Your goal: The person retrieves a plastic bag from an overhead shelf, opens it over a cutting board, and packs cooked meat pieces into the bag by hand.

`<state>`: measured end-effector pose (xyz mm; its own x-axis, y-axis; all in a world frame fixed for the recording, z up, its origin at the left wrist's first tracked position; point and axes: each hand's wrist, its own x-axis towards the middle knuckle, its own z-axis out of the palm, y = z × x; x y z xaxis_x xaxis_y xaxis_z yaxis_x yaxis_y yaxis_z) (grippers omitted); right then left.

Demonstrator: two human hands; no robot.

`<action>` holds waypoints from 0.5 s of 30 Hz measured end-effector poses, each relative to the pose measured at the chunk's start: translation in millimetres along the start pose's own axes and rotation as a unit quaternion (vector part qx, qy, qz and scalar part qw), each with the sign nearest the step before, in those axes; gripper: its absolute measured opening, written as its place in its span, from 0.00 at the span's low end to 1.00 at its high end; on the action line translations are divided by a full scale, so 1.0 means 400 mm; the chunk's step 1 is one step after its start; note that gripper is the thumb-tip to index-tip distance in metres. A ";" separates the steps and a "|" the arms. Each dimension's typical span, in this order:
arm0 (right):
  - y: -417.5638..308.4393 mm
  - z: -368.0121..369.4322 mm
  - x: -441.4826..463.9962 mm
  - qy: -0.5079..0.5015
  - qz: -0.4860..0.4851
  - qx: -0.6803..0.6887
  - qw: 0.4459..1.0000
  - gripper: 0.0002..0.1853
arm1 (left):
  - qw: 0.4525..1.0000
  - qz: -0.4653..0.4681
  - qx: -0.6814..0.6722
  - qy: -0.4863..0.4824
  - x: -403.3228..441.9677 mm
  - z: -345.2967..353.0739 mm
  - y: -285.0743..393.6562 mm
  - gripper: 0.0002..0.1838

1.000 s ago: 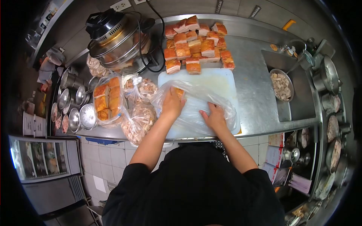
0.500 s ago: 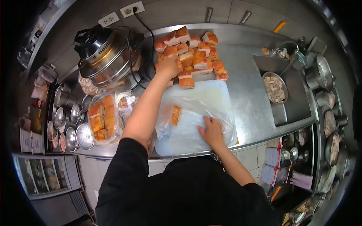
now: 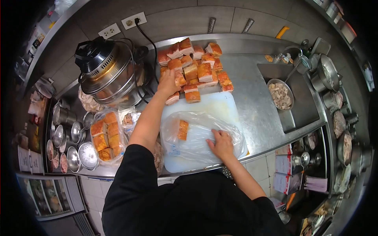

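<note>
My left hand [image 3: 168, 84] is at the left side of a pile of roast pork belly chunks [image 3: 204, 72] with golden-brown skin. Its fingers curl around one pork belly chunk [image 3: 180, 80]. A clear plastic bag [image 3: 197, 149] lies flat on the white cutting board [image 3: 216, 103], with a single pork piece [image 3: 183, 130] inside it. My right hand [image 3: 221, 144] rests on the bag's right part, fingers apart. To the left, a filled plastic bag [image 3: 109, 135] holds several pork chunks in rows.
A glass-bowled countertop oven [image 3: 108, 74] stands at the back left, its black cord [image 3: 149, 36] running to a wall outlet. Metal bowls [image 3: 87, 154] line the left edge. In the sink [image 3: 293, 118] at right sits a bowl of pale meat pieces [image 3: 280, 95].
My left hand has shifted to the pile's left side and is now at a different chunk. The right hand stays on the bag. The camera view has tilted slightly.
</note>
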<state>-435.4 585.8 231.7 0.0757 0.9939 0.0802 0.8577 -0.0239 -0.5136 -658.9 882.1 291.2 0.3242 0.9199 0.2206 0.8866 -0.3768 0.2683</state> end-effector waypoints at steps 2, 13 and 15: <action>0.004 0.000 -0.004 -0.001 -0.010 0.003 1.000 0.28 | 0.998 -0.001 -0.049 0.041 -0.007 -0.003 -0.016 0.45; 0.077 0.023 0.009 0.034 0.009 0.177 0.984 0.18 | 0.934 0.201 -0.271 -0.114 -0.296 -0.266 0.243 0.49; 0.086 0.015 0.008 0.043 0.018 0.193 0.980 0.18 | 0.908 0.222 -0.250 -0.253 -0.341 -0.232 0.302 0.47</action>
<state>-408.6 588.9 209.0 0.1599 0.9800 0.1186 0.5980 -0.0006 -0.8015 -626.6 701.0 380.4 0.8355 0.5494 -0.0135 0.4114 -0.6089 0.6783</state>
